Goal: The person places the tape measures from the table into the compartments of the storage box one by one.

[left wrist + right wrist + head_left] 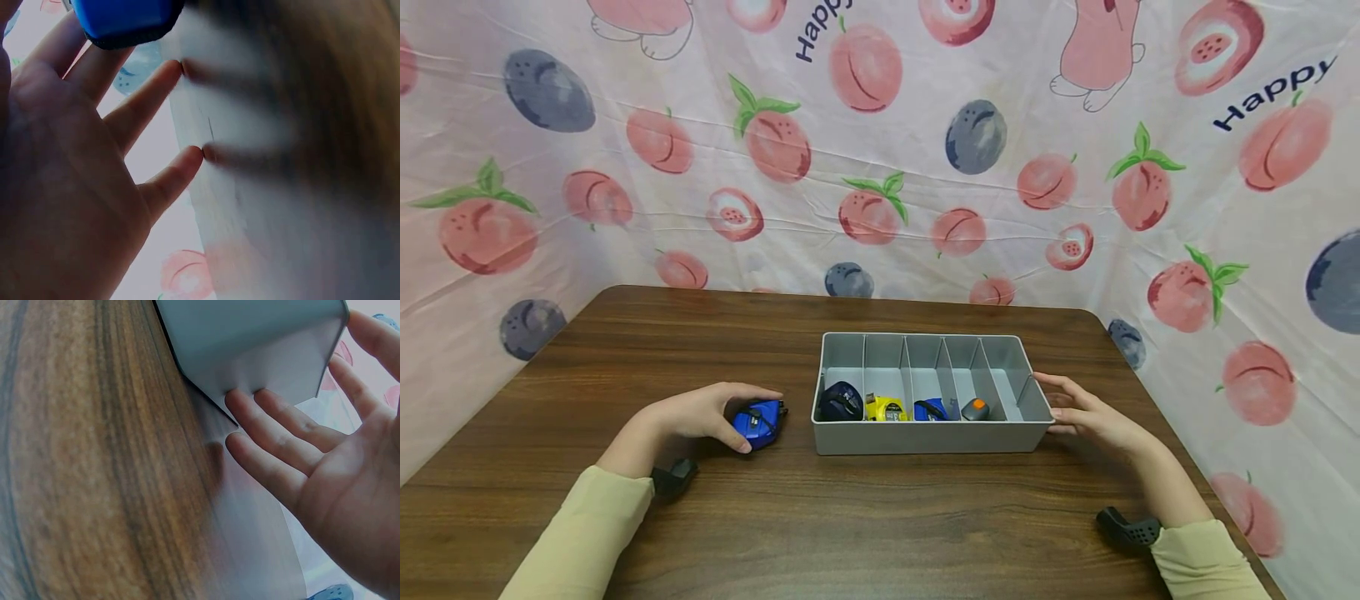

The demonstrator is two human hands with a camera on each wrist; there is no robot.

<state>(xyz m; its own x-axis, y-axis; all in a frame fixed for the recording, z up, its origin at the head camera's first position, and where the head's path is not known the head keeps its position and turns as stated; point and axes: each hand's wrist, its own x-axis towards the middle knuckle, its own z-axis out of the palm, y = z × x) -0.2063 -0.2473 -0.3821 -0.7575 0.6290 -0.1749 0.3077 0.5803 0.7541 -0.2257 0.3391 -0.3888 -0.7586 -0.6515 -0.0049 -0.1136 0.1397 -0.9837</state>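
Observation:
A blue tape measure [758,423] stands on the table to the left of a grey divided box [925,437]. My left hand [703,417] grips it between thumb and fingers; in the left wrist view its blue case [128,19] lies against the upper fingers, while the two lower fingers reach down to the tabletop. Against the box's right end wall [262,356] rest the fairly straight fingers of my right hand [1093,421]. From left to right, separate compartments hold a dark navy tape measure [841,402], a yellow one [886,408], another blue one [931,409] and a grey item with an orange button [976,409].
The brown wooden table [880,525] ends at a fruit-printed cloth [895,142] behind and at the sides. A black wrist device [674,478] is on the left wrist and a similar black one [1127,530] on the right.

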